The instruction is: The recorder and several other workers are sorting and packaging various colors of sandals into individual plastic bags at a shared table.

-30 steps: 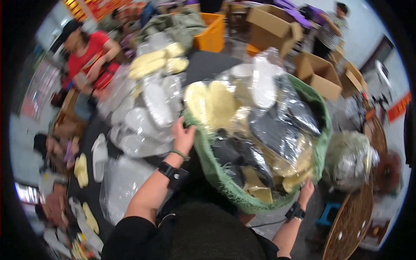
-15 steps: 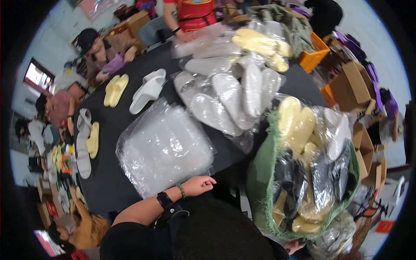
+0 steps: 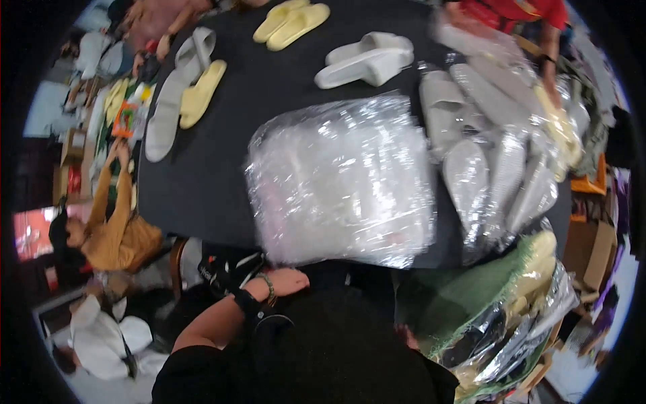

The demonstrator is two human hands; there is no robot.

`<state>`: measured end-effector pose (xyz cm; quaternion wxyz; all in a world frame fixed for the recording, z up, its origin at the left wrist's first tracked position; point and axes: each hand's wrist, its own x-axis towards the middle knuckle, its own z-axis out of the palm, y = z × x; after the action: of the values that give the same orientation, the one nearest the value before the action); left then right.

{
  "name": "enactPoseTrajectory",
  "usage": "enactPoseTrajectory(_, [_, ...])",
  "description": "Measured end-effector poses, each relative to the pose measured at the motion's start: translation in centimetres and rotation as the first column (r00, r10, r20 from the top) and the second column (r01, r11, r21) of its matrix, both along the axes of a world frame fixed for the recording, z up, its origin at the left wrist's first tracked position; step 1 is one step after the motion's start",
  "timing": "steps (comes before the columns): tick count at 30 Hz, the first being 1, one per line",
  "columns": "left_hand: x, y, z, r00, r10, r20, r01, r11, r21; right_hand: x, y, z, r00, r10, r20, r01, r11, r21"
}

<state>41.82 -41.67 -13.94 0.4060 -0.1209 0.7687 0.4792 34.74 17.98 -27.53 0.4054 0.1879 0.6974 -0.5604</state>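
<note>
My left hand (image 3: 286,281), with a beaded bracelet and dark wristband, is held in front of my body just below the table edge. Its back shows, its fingers are not clear, and no object shows in it. Beyond it, a stack of clear plastic bags (image 3: 343,182) lies on the black table (image 3: 222,188). Only a small part of my right hand (image 3: 406,335) shows, low beside the green woven sack (image 3: 437,296); its fingers are hidden. Bagged yellow and dark slippers (image 3: 478,340) fill the sack.
Bagged grey slippers (image 3: 464,175) are piled on the right. White slippers (image 3: 369,60), yellow slippers (image 3: 291,23), and a grey pair (image 3: 165,121) beside another yellow slipper (image 3: 202,94) stand farther off. A person in red (image 3: 498,13) reaches over the pile. Cardboard boxes (image 3: 589,256) stand right.
My view has swung, so the table things sit farther right and the sack lower. My left hand has shifted slightly left along my body. The right hand stays low beside the sack.
</note>
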Motion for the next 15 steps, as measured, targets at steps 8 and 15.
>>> enactPoseTrajectory(8, [11.4,1.5,-2.9,0.78,-0.084,0.62,0.207,0.97,-0.129,-12.2,-9.9,-5.6,0.84,0.316,0.442,-0.378,0.924,0.058])
enactPoseTrajectory(15, [17.6,8.0,-8.7,0.76,0.42,0.496,-0.362,0.908,-0.214,-16.4,-10.0,-16.9,0.106,0.938,0.329,-0.911,-0.041,0.409])
